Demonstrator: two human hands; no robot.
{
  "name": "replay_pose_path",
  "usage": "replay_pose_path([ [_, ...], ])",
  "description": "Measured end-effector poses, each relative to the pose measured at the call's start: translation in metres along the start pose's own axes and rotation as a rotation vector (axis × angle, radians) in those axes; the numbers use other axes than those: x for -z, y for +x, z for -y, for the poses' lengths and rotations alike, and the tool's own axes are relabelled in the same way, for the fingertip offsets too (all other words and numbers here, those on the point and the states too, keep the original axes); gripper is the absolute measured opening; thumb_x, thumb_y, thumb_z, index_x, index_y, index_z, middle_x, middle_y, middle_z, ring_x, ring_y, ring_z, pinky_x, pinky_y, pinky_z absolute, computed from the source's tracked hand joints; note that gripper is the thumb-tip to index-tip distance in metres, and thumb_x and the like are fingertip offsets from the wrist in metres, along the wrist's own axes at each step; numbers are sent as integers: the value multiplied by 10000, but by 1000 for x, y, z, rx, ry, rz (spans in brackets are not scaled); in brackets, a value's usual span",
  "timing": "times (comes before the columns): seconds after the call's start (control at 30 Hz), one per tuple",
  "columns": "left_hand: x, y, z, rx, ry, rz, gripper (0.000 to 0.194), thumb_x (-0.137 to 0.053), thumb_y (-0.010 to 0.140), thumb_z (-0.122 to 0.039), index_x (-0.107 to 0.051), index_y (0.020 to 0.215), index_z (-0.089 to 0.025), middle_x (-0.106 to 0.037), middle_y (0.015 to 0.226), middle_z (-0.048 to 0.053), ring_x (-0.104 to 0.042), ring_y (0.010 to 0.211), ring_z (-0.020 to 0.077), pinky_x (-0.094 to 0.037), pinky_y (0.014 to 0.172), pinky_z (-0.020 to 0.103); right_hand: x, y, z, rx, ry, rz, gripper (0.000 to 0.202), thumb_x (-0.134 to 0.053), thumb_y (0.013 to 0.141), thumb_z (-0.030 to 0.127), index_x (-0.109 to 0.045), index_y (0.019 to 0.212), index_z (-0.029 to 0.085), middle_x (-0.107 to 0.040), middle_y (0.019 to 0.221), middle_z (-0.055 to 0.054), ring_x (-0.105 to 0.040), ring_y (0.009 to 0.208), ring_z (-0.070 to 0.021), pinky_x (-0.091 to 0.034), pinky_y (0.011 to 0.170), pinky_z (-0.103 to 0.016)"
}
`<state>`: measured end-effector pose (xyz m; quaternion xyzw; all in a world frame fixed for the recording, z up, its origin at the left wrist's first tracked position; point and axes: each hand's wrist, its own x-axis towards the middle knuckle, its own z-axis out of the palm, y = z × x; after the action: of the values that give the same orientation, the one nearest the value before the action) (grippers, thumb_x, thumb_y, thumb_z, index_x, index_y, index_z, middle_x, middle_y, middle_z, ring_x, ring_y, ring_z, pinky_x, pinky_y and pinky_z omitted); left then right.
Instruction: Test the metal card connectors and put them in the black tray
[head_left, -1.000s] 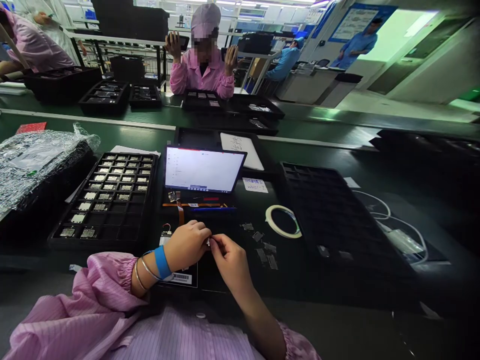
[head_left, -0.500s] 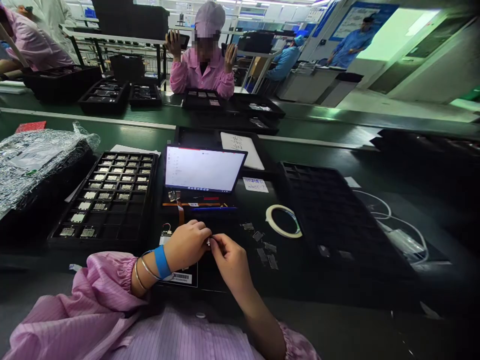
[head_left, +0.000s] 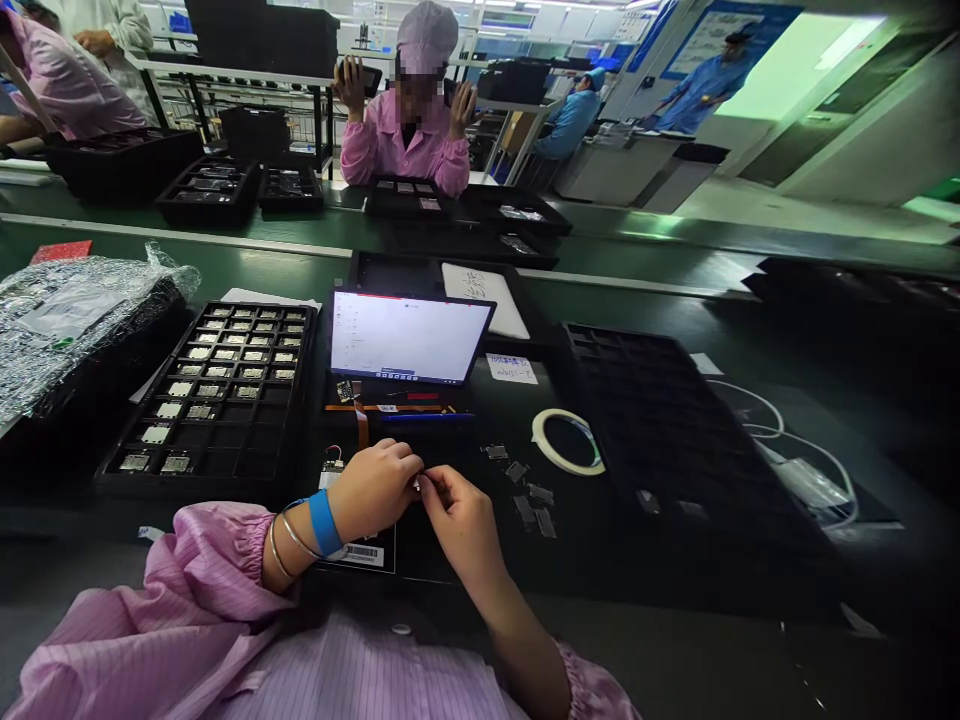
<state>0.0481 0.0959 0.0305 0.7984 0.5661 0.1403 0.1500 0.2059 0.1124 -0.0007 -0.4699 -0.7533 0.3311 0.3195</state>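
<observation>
My left hand (head_left: 376, 490), with a blue band at the wrist, is closed in a pinch over the dark work surface. Its fingertips meet those of my right hand (head_left: 459, 512), also pinched. A tiny pale bit shows between them, too small to name. Under my left wrist lies a dark panel with a barcode label (head_left: 364, 555). Just beyond the left hand are a small circuit board (head_left: 344, 391) on an orange flex cable (head_left: 362, 428) and a white part with thin wires (head_left: 331, 466). Several small dark pieces (head_left: 528, 496) lie right of my right hand.
A lit screen (head_left: 409, 338) stands ahead. Left is a compartment tray (head_left: 259, 420) of small metallic modules; right, a roll of tape (head_left: 540, 440) and a larger black tray (head_left: 675, 430). Bubble-wrapped goods (head_left: 75, 310) sit far left. A co-worker in pink (head_left: 405, 140) sits opposite.
My hands stay pinched together in nearly the same place. A small dark box has appeared near the bottom of the lit screen.
</observation>
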Motion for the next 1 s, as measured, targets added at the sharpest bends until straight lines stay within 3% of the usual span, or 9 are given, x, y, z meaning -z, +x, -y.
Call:
replay_pose_path([
  [0.57, 1, -1, 0, -3, 0, 1, 86, -609, 893, -199, -657, 948, -153, -656, 969, 76, -587, 943, 234, -511, 835, 347, 4, 1, 0, 23, -13, -30, 192, -502, 930, 320, -607, 807, 215, -690, 710, -33, -653, 601, -183, -508, 567, -286],
  [0.67, 0, -1, 1, -15, 0, -2, 107, -661, 868, -228, -657, 945, -154, -659, 974, 72, -589, 938, 236, -512, 829, 348, 21, 21, 15, 156, -191, -114, 158, -495, 931, 284, -629, 908, 203, -714, 799, -65, -676, 698, -214, -532, 664, -330],
  [0.77, -1, -1, 3, -18, -2, -12, 157, -709, 839, -252, -660, 956, -160, -659, 975, 69, -588, 945, 243, -513, 827, 355, 35, 58, 37, 381, -393, -165, 222, -474, 955, 258, -636, 1081, 176, -725, 942, -111, -674, 921, -268, -525, 845, -399],
  [0.83, -2, -1, 4, -20, -3, -17, 182, -720, 832, -258, -662, 975, -162, -661, 980, 69, -590, 951, 246, -513, 830, 359, 35, 86, 45, 521, -500, -155, 329, -476, 954, 226, -575, 1257, 144, -687, 1180, -151, -562, 1219, -313, -450, 1012, -456],
  [0.9, -2, 0, 5, -26, -3, -17, 198, -721, 832, -266, -665, 992, -165, -665, 990, 69, -594, 958, 246, -514, 833, 356, 27, 108, 42, 586, -617, -120, 489, -475, 948, 184, -428, 1430, 120, -551, 1415, -156, -329, 1430, -342, -337, 1111, -529],
  [1.0, 0, 0, 5, -33, 2, -10, 197, -717, 835, -278, -669, 991, -168, -671, 992, 68, -603, 960, 241, -518, 828, 348, 9, 125, 24, 612, -741, -61, 620, -488, 940, 172, -282, 1522, 120, -417, 1536, -129, -172, 1489, -363, -193, 1168, -597],
])
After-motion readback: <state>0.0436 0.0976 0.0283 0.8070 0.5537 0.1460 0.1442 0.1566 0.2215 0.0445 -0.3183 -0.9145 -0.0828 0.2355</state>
